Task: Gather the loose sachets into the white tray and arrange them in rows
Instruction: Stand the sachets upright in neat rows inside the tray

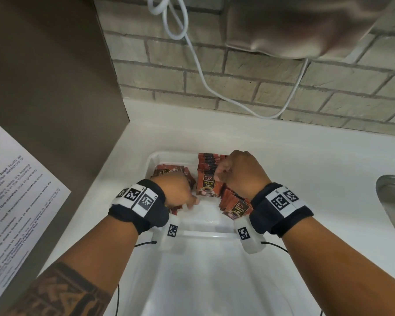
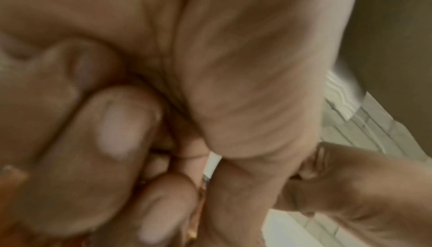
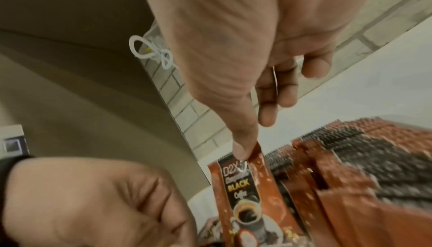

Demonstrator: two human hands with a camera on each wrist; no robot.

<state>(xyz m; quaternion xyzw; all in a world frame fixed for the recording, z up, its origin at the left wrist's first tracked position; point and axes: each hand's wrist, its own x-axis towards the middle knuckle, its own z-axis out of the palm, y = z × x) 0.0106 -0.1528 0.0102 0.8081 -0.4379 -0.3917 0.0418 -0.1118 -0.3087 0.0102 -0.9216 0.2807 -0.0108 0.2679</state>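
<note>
My right hand (image 1: 243, 173) hangs over the far right part of the tray (image 1: 154, 157), fingers curled. The thumb tip presses on the top edge of the front sachet (image 1: 209, 185), the one facing me with "D2X BLACK Coffee" on it. That sachet stands upright at the front of a row of sachets (image 1: 209, 160) that runs from it toward the tray's far wall. In the right wrist view the thumb (image 3: 243, 151) touches the sachet's top corner while the other fingers are bent above the row without touching it.

My left hand (image 1: 178, 193) is low in the tray's left part, fingers curled tight. The left wrist view is blurred, but thin orange sachet edges (image 2: 201, 193) show between the bent fingers, so I am gripping at least one there. More loose sachets (image 1: 169, 171) lie flat in the tray's far left corner, just beyond that hand.

A second leaning stack (image 1: 236, 202) sits in the tray's right part, under my right wrist.

The tray rests on a white counter (image 1: 306, 160). A white cable (image 1: 198, 71) hangs on the brick wall beyond the tray.
</note>
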